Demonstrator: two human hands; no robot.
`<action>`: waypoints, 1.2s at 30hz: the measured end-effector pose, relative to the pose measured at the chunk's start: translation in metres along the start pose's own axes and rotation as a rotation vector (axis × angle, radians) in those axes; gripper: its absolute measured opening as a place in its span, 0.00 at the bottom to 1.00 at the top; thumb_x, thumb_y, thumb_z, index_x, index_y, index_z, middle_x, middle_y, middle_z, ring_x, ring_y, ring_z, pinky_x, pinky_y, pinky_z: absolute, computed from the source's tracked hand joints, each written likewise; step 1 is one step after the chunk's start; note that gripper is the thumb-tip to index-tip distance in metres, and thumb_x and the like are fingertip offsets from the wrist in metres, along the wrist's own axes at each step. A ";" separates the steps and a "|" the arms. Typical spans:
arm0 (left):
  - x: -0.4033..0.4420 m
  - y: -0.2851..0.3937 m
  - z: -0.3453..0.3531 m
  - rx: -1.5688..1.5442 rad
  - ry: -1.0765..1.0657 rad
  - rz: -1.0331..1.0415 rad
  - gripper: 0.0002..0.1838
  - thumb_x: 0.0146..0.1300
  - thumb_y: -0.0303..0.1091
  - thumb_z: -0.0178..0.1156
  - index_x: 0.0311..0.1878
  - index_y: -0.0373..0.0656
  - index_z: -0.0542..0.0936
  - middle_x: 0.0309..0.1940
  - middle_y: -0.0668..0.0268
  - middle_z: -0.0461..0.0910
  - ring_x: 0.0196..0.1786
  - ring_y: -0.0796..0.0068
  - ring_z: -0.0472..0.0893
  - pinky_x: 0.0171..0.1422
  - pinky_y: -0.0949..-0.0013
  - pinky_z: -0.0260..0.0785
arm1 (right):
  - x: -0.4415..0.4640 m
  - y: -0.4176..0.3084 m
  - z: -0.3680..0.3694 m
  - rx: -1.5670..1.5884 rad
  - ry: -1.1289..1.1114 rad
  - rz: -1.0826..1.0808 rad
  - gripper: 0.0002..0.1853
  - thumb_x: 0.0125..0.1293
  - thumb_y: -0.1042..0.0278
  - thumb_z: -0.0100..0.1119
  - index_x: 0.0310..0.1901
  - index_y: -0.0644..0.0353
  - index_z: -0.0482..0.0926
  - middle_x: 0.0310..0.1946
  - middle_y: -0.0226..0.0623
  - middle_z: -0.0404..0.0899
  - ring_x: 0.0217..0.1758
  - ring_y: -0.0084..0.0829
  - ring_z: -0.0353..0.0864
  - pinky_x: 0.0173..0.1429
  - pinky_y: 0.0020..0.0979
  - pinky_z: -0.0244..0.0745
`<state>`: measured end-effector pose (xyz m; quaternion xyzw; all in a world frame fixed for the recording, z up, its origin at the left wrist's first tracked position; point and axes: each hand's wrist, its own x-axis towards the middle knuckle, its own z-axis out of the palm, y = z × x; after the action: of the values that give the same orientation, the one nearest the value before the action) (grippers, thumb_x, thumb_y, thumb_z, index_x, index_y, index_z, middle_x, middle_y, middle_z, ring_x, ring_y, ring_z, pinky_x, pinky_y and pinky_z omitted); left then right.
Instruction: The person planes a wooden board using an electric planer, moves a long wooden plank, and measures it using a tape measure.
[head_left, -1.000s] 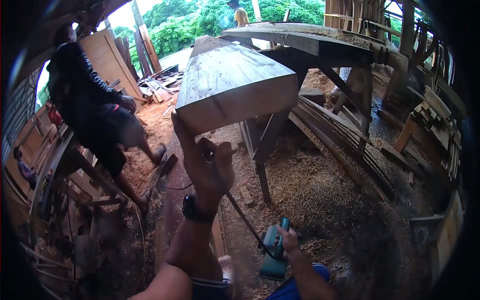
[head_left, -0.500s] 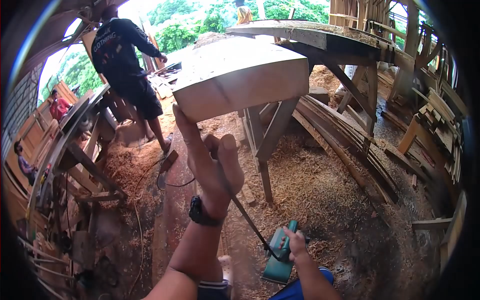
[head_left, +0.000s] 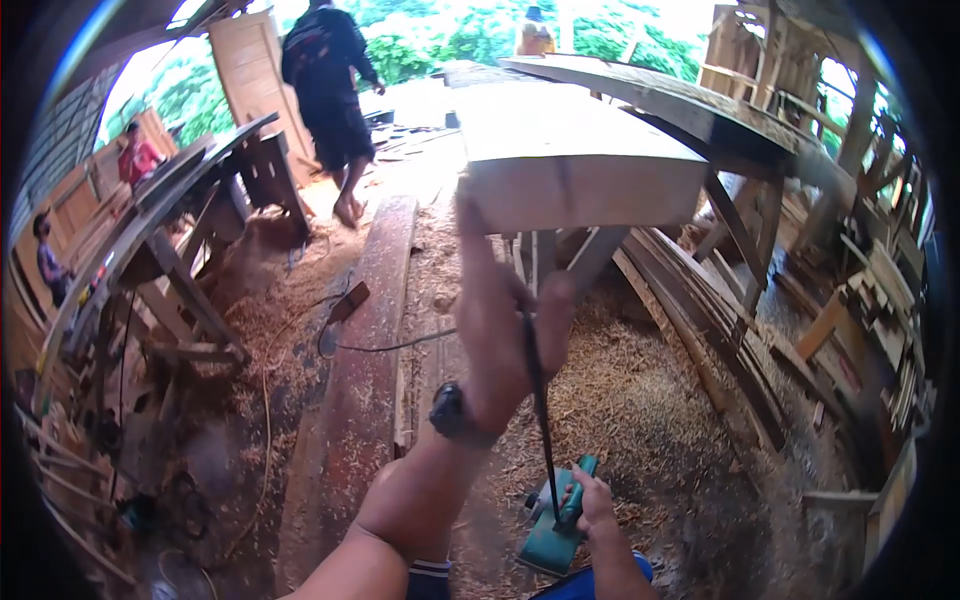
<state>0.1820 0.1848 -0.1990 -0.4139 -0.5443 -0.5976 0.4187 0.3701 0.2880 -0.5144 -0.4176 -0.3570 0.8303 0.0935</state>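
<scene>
My right hand point(head_left: 596, 502) grips the handle of a green electric planer point(head_left: 550, 542), held low by my right leg. From the planer a dark power cord point(head_left: 545, 430) rises to my left hand point(head_left: 508, 330), which is blurred. Its index finger points up at the near end of a thick pale timber point(head_left: 590, 195) and looks to touch it. The cord runs between the thumb and the other fingers, which look curled round it. A dark watch point(head_left: 450, 410) sits on that wrist.
Wood shavings point(head_left: 640, 370) cover much of the floor. A long reddish plank point(head_left: 370, 330) lies left of me, with a brown block point(head_left: 349, 301) and cord on it. Benches flank both sides; long boards point(head_left: 700, 330) lie at right. A person point(head_left: 330, 95) in dark clothes is ahead.
The view has swung left, so the timber and my left hand appear farther right. The person in dark clothes has stepped farther off. Both hands keep their holds.
</scene>
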 end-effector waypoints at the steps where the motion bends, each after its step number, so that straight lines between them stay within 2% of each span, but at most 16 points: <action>1: 0.003 -0.002 0.001 -0.010 0.018 0.051 0.48 0.71 0.40 0.59 0.81 0.24 0.44 0.62 0.33 0.74 0.34 0.67 0.84 0.29 0.68 0.76 | -0.001 0.000 0.000 0.007 0.003 0.001 0.17 0.69 0.58 0.70 0.45 0.58 0.72 0.29 0.35 0.74 0.24 0.30 0.78 0.27 0.36 0.79; 4: 0.001 -0.005 -0.005 -0.014 -0.028 0.039 0.49 0.69 0.41 0.63 0.80 0.24 0.48 0.66 0.27 0.71 0.51 0.45 0.89 0.42 0.58 0.87 | 0.002 0.001 0.000 0.003 0.002 0.014 0.18 0.70 0.58 0.69 0.45 0.58 0.70 0.29 0.35 0.73 0.24 0.31 0.78 0.27 0.39 0.80; 8: -0.002 -0.007 -0.009 -0.003 -0.065 0.010 0.48 0.68 0.41 0.64 0.81 0.28 0.50 0.75 0.24 0.57 0.53 0.40 0.87 0.39 0.58 0.87 | 0.002 0.003 0.003 -0.022 -0.013 0.052 0.17 0.71 0.57 0.68 0.46 0.56 0.70 0.30 0.35 0.74 0.25 0.31 0.78 0.28 0.39 0.80; 11: -0.003 -0.015 -0.001 -0.052 -0.014 0.058 0.49 0.67 0.43 0.65 0.82 0.29 0.50 0.75 0.25 0.57 0.57 0.37 0.85 0.39 0.59 0.86 | -0.009 -0.003 0.011 -0.026 -0.022 0.059 0.15 0.72 0.57 0.67 0.47 0.56 0.73 0.30 0.33 0.74 0.27 0.30 0.78 0.30 0.38 0.79; 14: -0.002 -0.019 0.003 -0.062 0.022 0.114 0.50 0.66 0.44 0.65 0.82 0.30 0.50 0.76 0.26 0.56 0.62 0.36 0.82 0.40 0.59 0.85 | 0.007 0.005 0.000 -0.023 -0.030 0.046 0.15 0.74 0.53 0.61 0.48 0.57 0.76 0.29 0.36 0.75 0.26 0.35 0.78 0.33 0.44 0.81; 16: -0.001 -0.014 0.001 -0.050 0.029 0.120 0.51 0.66 0.45 0.65 0.82 0.30 0.50 0.77 0.26 0.55 0.64 0.35 0.80 0.40 0.58 0.84 | 0.005 0.004 0.002 -0.052 -0.037 0.047 0.16 0.73 0.53 0.62 0.48 0.57 0.75 0.30 0.36 0.75 0.27 0.34 0.78 0.33 0.44 0.81; 19: -0.001 -0.010 -0.002 -0.032 0.011 0.089 0.51 0.66 0.45 0.65 0.82 0.30 0.50 0.77 0.27 0.54 0.62 0.37 0.82 0.41 0.58 0.83 | 0.002 0.003 0.004 -0.095 -0.051 0.035 0.16 0.73 0.52 0.63 0.48 0.56 0.75 0.31 0.35 0.74 0.27 0.34 0.77 0.34 0.44 0.81; 23: -0.002 -0.009 -0.001 -0.038 -0.007 0.062 0.51 0.65 0.46 0.66 0.82 0.30 0.50 0.78 0.27 0.53 0.50 0.41 0.88 0.39 0.59 0.82 | 0.005 0.004 -0.003 -0.084 -0.019 0.062 0.17 0.73 0.51 0.63 0.48 0.56 0.74 0.32 0.35 0.74 0.28 0.33 0.77 0.34 0.43 0.81; 26: 0.000 -0.009 0.000 -0.013 0.035 0.105 0.52 0.65 0.46 0.66 0.82 0.30 0.50 0.78 0.27 0.52 0.42 0.45 0.89 0.36 0.60 0.81 | 0.001 0.000 -0.003 -0.026 0.006 0.063 0.14 0.75 0.56 0.58 0.43 0.60 0.77 0.30 0.37 0.77 0.28 0.34 0.79 0.35 0.44 0.83; 27: 0.000 -0.009 -0.001 -0.008 0.041 0.110 0.52 0.65 0.46 0.66 0.82 0.29 0.50 0.78 0.27 0.52 0.41 0.46 0.89 0.36 0.60 0.80 | 0.001 0.000 -0.004 -0.031 -0.002 0.078 0.14 0.75 0.54 0.60 0.46 0.59 0.76 0.30 0.36 0.76 0.28 0.33 0.78 0.35 0.44 0.82; 29: 0.000 -0.008 -0.002 -0.019 0.021 0.093 0.52 0.65 0.46 0.67 0.82 0.29 0.50 0.78 0.27 0.52 0.40 0.47 0.89 0.35 0.60 0.80 | 0.004 -0.001 -0.008 -0.032 -0.016 0.102 0.17 0.74 0.51 0.62 0.51 0.55 0.74 0.31 0.35 0.74 0.28 0.32 0.76 0.34 0.43 0.81; 36: -0.001 -0.010 0.003 -0.006 0.058 0.107 0.52 0.65 0.46 0.67 0.82 0.29 0.51 0.77 0.27 0.54 0.46 0.45 0.89 0.36 0.60 0.81 | 0.006 -0.004 -0.012 -0.053 -0.057 0.055 0.16 0.74 0.51 0.62 0.50 0.55 0.74 0.29 0.36 0.75 0.28 0.36 0.77 0.34 0.44 0.81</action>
<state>0.1729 0.1880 -0.2024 -0.4262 -0.5073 -0.5876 0.4646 0.3753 0.2998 -0.5202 -0.4058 -0.3699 0.8343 0.0493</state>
